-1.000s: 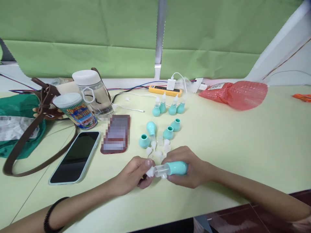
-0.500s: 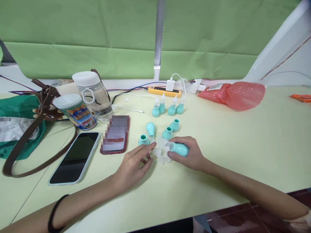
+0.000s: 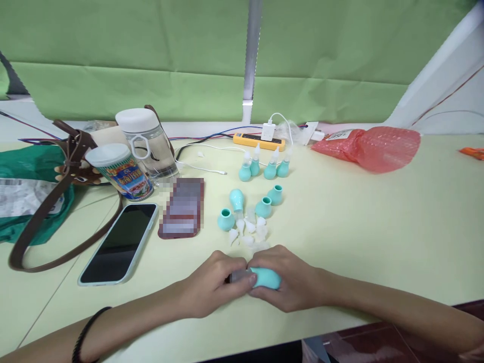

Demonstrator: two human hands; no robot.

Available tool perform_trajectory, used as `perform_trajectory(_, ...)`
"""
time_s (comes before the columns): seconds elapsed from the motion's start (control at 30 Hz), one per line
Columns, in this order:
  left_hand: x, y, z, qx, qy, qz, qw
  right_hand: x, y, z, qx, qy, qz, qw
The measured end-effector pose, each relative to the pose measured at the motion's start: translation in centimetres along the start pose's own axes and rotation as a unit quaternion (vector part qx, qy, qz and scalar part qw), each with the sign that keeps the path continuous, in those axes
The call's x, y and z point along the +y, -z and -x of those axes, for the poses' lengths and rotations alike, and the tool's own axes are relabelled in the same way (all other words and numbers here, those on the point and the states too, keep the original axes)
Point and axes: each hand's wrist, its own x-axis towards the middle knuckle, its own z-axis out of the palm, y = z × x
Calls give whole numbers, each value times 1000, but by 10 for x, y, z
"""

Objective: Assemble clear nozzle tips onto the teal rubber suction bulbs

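Gripping, right hand (image 3: 293, 282): curled around the teal body of the held bulb (image 3: 267, 278), its rounded end toward the palm.
Left hand (image 3: 215, 285): closed about the clear tube (image 3: 239, 276) at the bulb's other end, thumb laid along it, thumb tip at the bulb's neck. Whether a tip is on the tube is hidden by the fingers.
Held bulb's place: between the two hands, near the table's front edge; contact with the table (image 3: 370, 232) cannot be told.
Long axis: roughly crosswise, teal end to the right, tube to the left.
Nearer hand: neither; both touch the piece, right on teal, left on clear, and their fingers meet around the join.
Loose parts: straight beyond the hands, the closest just past the right knuckles.
Bulbs: nine counted; one held, four topped bulbs (image 3: 245, 173) upright at the back, three open bulbs (image 3: 226, 222) mouth up, one upturned bulb (image 3: 237, 198) with its tube toward the hands.
White tips (image 3: 233, 236): at least five, overlapping, so no exact count.
Left side: two phones (image 3: 119, 244), one bottle (image 3: 136, 121), one cup (image 3: 135, 181).
Back: one power strip (image 3: 242, 139), one charger (image 3: 268, 132), one red bag (image 3: 389, 148).
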Motion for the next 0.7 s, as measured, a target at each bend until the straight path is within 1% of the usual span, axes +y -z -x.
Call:
perform_trajectory(0.17,4,2,3,-57,-47,79,994,-2,12,-1,-44,33,-76,996)
perform_trajectory(0.23,7,2,5,-76,-56,115,989,-2,16,-1,-82,47,-119,988)
perform_trajectory(0.3,9,3,7,-94,-54,153,982,-1,21,-1,-120,62,-175,975)
perform_trajectory(0.33,9,4,8,-98,-47,171,979,0,23,-1,-123,65,-202,970)
perform_trajectory(0.37,8,4,8,-95,-31,192,976,2,26,-1,-108,59,-224,967)
perform_trajectory(0.4,7,4,8,-83,-9,217,973,5,29,-1,-75,47,-243,966)
perform_trajectory(0.43,5,4,7,-64,14,247,967,10,32,-1,-21,30,-256,966)
perform_trajectory(0.47,3,4,5,-41,36,284,957,15,35,-2,46,13,-265,963)
perform_trajectory(0.53,-2,3,0,0,73,366,928,29,39,-4,188,-21,-262,946)
perform_trajectory(0.6,-7,1,-6,26,94,433,896,44,41,-7,299,-57,-214,928)
perform_trajectory(0.63,-9,0,-8,36,102,459,882,50,42,-8,331,-77,-178,924)
perform_trajectory(0.67,-10,-1,-9,42,109,478,871,55,42,-9,345,-97,-140,923)
perform_trajectory(0.7,-10,-2,-10,45,115,490,863,58,41,-11,347,-117,-107,925)
